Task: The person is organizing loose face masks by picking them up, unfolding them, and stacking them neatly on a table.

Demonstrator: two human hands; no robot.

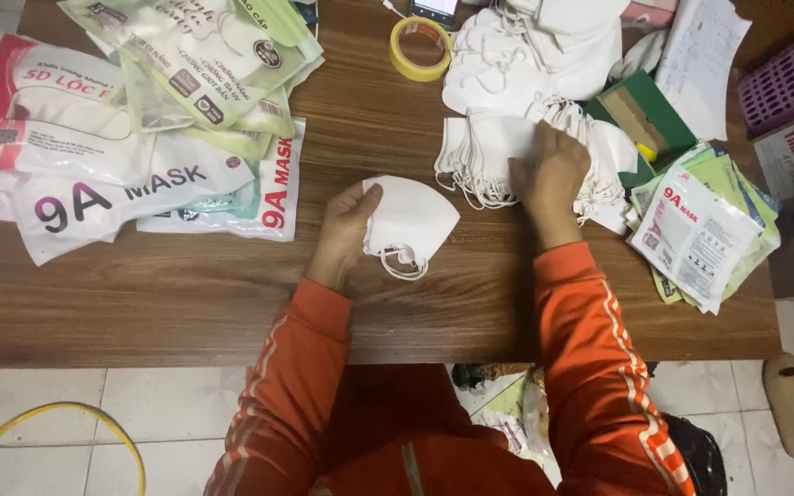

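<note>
Orange sleeves (pixel 305 367) lowest; left hand (pixel 346 230) pinches the folded white mask (pixel 411 220), light and floppy, by its edge. Beside that mask, right hand (pixel 553 174) presses flat-fingered on the mask stack (pixel 484 152).

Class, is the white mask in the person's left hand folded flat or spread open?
Folded flat: the white mask shows one smooth half, ear loops dangling below the left hand.

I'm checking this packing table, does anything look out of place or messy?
Nothing looks damaged or spilled. The left hand holds one white mask; the right hand rests on the loose mask pile. Packets at the table's right edge overhang slightly.
</note>
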